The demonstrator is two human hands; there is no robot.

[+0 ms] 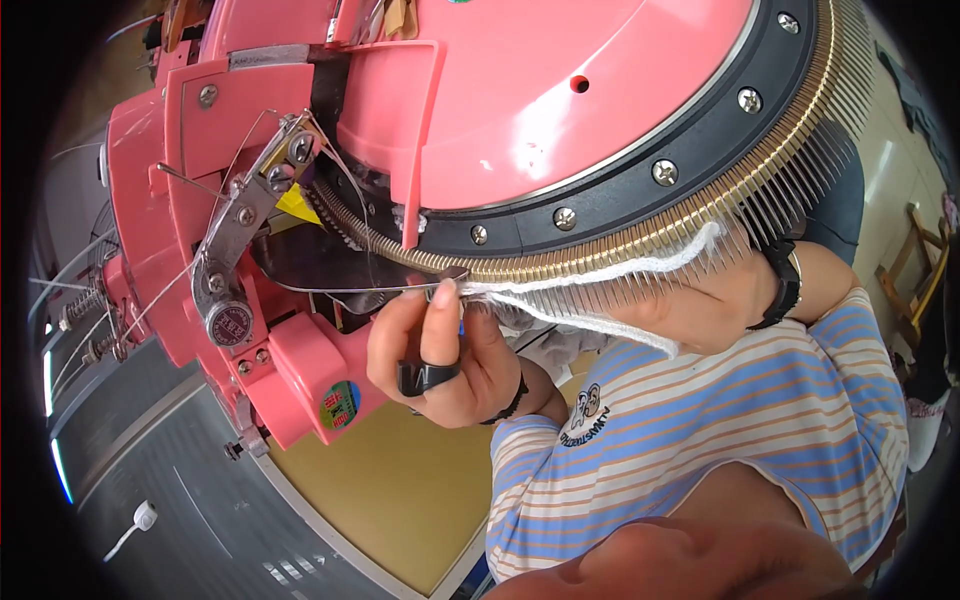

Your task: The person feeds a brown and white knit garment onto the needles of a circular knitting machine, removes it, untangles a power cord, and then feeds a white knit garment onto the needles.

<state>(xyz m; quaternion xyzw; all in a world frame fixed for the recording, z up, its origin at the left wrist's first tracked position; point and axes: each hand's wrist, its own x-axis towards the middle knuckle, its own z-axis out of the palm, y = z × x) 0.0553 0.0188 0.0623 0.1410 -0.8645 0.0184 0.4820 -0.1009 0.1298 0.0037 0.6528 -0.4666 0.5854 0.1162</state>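
A pink dial linking machine (470,110) fills the upper part of the view, its rim set with a long row of thin metal points (640,250). White knitted fabric (610,275) lies along the points in two strips that meet near my left fingertips. My left hand (440,355), with a black ring-like band on a finger, pinches the fabric's left end beside the points. My right hand (690,300), wearing a black wristband, is behind and below the points, next to the fabric. The points and fabric partly hide its fingers, so its grip is unclear.
A metal arm with screws and thread (230,240) stands left of my left hand. A dark curved plate (320,265) reaches toward my fingertips. Below are a yellowish board (390,500) and a grey surface (190,500). A wooden frame (925,260) is at the far right.
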